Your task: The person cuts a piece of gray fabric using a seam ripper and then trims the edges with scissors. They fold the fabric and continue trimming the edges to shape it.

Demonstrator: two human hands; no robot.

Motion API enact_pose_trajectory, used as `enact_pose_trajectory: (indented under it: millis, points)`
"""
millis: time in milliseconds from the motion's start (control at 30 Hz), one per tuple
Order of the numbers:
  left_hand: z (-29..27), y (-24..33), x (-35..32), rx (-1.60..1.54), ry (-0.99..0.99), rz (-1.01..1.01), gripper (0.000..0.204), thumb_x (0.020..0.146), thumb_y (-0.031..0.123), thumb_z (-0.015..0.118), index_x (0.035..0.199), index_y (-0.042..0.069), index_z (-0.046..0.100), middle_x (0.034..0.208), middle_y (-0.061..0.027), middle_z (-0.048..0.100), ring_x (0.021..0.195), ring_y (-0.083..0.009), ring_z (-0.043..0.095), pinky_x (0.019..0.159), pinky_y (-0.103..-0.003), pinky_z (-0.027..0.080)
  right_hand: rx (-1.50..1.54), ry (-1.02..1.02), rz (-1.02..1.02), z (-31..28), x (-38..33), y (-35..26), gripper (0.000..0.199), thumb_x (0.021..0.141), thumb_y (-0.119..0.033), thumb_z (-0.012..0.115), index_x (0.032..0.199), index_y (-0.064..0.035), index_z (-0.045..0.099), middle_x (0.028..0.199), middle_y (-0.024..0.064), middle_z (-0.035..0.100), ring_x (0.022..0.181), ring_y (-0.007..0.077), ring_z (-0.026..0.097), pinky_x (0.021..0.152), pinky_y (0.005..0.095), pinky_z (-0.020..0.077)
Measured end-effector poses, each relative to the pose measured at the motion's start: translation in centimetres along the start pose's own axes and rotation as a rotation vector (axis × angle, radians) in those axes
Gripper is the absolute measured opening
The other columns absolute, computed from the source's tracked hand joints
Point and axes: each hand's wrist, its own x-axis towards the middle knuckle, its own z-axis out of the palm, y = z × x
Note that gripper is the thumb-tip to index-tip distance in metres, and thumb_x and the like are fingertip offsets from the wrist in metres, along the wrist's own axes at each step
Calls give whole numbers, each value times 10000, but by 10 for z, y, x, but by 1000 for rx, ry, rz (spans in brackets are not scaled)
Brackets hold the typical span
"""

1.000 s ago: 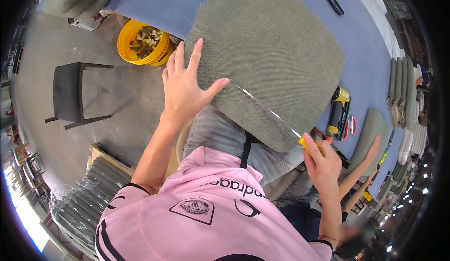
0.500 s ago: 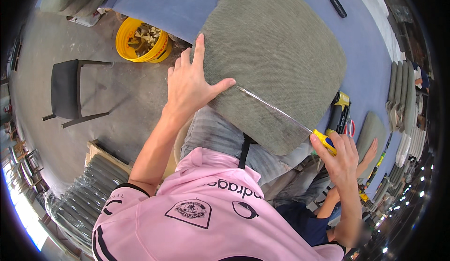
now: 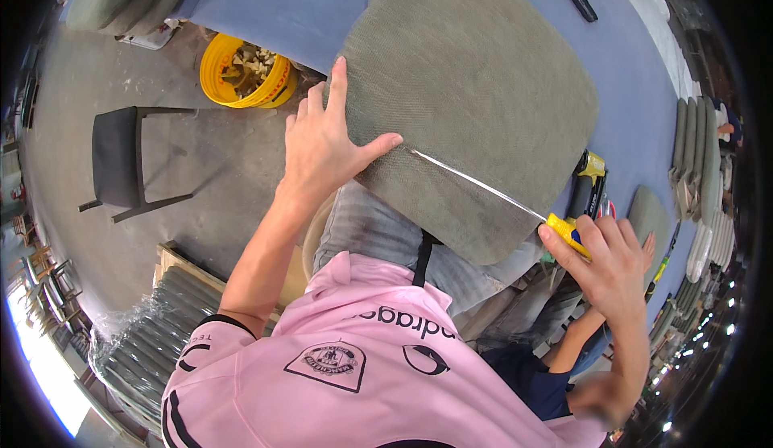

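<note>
- Since the frame a second earlier, the right hand [image 3: 604, 267] had moved outward to the person's right, taking the yellow handle of the screwdriver [image 3: 565, 233] with it, and the cushion [image 3: 475, 86] had shifted slightly, while the left thumb had stayed near the metal tip
- From the head view, the grey-green cushion lay on the blue table [image 3: 266, 9], its near edge reaching over the grey jeans [image 3: 358, 231]
- Spread wide, the left hand [image 3: 322, 148] rested at the cushion's left edge with its thumb on the cloth; whether any fingers hooked underneath, one could not tell
- Grasping the handle between thumb and fingers, the right hand held the long shaft slanted across the near part of the cushion, the tip just beside the left thumb
- Whether the tip pressed on the cloth, or only skimmed it, did not show; a light touch at a low angle seemed the safer choice, since a steep push could have snagged the weave
- Steady weight from the left palm seemed useful against slipping, with the thumb best kept out of the tip's line
- Elbow room on the right looked tight, with the staple gun [image 3: 581, 197] near the handle and a co-worker's hand [image 3: 647, 248] just beyond the right fingers, so short, controlled strokes looked wiser than wide ones
</note>
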Motion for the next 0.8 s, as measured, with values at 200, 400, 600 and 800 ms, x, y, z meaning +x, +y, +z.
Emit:
enact_pose_trajectory:
  millis: [200,400,600,800]
  points:
    - [-5,4,0,7,-47,-42,1278,758,644,904,1687,0,307,1333,-279,625,1187,-422,645,946,-524,523,-150,124,-71,-5,17,13,663,758,-137,805,1403,-281,753,1053,28,567,724,170,545,558,309,454]
    - [-1,4,1,31,-91,-33,1283,779,632,896,1701,0,266,1385,-281,595,1252,-433,611,1010,-522,499,1087,30,762,107,-38,-50,607,863,-65,854,1441,-201,727,882,-46,569,611,81,467,510,258,380]
    - [-7,2,0,24,-109,-35,1285,798,646,873,1707,-4,239,1417,-287,571,1287,-441,586,1043,-533,476,1471,57,839,129,-42,-90,602,912,-65,839,1491,-116,680,846,-4,624,670,87,523,598,283,412]
    - [-9,8,-5,142,-59,56,1247,801,640,868,1704,25,267,1640,-363,313,1548,-502,292,1204,-691,225,518,200,691,102,-28,-118,419,905,-124,835,1309,-50,753,909,92,680,778,294,653,728,373,544]
